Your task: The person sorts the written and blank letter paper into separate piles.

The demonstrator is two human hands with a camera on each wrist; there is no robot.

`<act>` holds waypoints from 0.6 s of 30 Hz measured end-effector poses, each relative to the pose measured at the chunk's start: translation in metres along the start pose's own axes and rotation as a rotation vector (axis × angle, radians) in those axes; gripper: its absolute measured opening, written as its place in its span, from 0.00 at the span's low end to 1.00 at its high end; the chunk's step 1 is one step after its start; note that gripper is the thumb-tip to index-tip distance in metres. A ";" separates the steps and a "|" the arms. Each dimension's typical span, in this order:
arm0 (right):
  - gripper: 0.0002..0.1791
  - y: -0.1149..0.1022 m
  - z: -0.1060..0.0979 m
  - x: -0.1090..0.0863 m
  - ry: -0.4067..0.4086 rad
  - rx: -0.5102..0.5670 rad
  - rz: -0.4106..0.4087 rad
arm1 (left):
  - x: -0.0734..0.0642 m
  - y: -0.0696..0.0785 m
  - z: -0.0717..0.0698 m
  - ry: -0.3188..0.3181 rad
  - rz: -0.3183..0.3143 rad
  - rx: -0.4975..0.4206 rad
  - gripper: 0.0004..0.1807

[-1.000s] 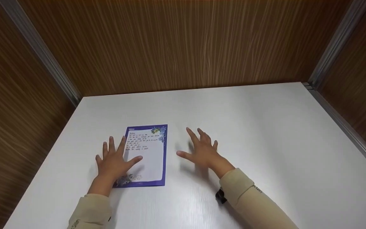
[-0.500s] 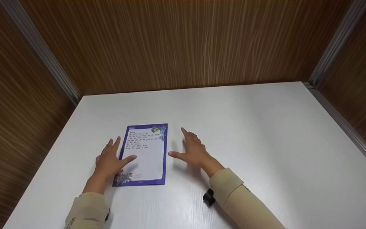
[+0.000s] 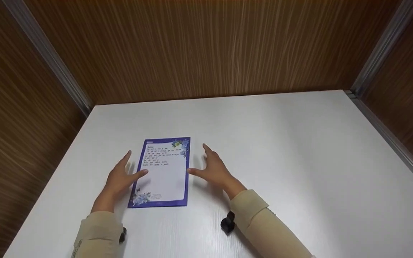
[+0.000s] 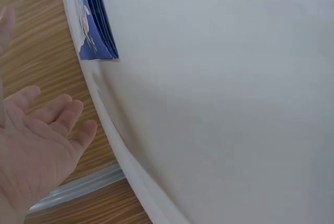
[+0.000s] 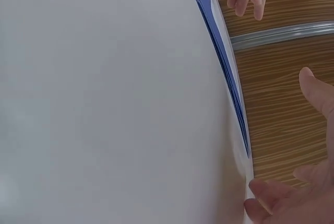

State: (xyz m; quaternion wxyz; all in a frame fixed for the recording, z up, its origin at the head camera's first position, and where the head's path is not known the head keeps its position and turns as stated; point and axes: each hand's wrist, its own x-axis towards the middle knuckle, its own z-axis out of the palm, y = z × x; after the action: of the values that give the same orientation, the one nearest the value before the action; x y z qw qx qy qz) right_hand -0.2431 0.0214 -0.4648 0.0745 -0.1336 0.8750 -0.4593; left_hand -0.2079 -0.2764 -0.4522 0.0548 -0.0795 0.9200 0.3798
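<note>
The purple-bordered paper (image 3: 164, 181) is laid left of centre on the white table (image 3: 281, 161), flanked by the left hand (image 3: 119, 177) and right hand (image 3: 213, 170), both held spread. Wood-grain panels (image 3: 210, 50) are set left, far and right.

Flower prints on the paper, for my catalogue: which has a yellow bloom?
The upper right print; its yellow bloom sets it apart from the bluish lower left print.

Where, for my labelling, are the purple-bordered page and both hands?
Purple-bordered page (image 3: 162, 177): head view, blank middle.
Left hand (image 3: 119, 178): head view, near thumb base.
Right hand (image 3: 215, 172): head view, near thumb base.
</note>
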 end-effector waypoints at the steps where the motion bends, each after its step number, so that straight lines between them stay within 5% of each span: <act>1: 0.57 0.000 0.001 0.001 0.001 0.015 0.007 | 0.000 -0.001 0.000 -0.001 -0.014 -0.011 0.57; 18: 0.49 -0.006 0.022 0.007 -0.001 0.219 0.088 | 0.004 -0.009 0.000 -0.046 -0.027 -0.128 0.52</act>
State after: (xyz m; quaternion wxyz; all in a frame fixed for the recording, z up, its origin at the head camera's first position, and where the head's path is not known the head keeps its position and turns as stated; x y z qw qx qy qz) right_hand -0.2439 -0.0009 -0.4726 0.1091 -0.0861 0.8245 -0.5485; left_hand -0.2101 -0.2825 -0.4590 0.0759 -0.0865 0.8911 0.4390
